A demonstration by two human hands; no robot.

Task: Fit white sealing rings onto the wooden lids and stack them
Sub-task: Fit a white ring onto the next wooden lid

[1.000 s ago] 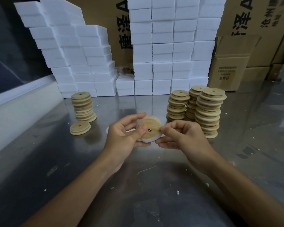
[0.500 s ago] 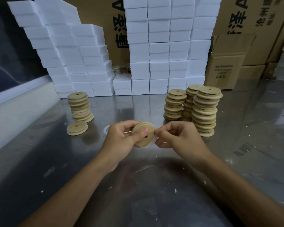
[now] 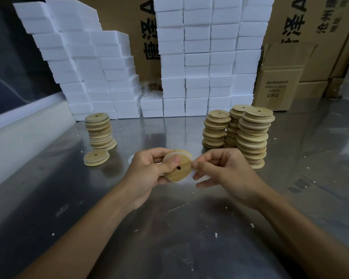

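A round wooden lid (image 3: pixel 179 168) with a small centre hole is held above the metal table, its flat face turned toward me. My left hand (image 3: pixel 147 174) grips it, thumb pressed on the face. A white sealing ring (image 3: pixel 186 178) shows around the lid's rim and lower right edge. My right hand (image 3: pixel 224 170) pinches that ring at the lid's right edge. A stack of lids with white rings (image 3: pixel 100 130) stands at the left, with a single lid (image 3: pixel 96 157) lying in front of it. Three stacks of bare lids (image 3: pixel 252 135) stand at the right.
White foam blocks (image 3: pixel 197 63) are piled along the back of the steel table (image 3: pixel 169 228), with cardboard boxes (image 3: pixel 278 85) behind and to the right. A white ledge (image 3: pixel 18 133) runs along the left side. Small white crumbs dot the tabletop.
The lid was turned edge-on half a second ago and now faces me again. More of the white ring shows at its lower right, where my right hand pinches it.
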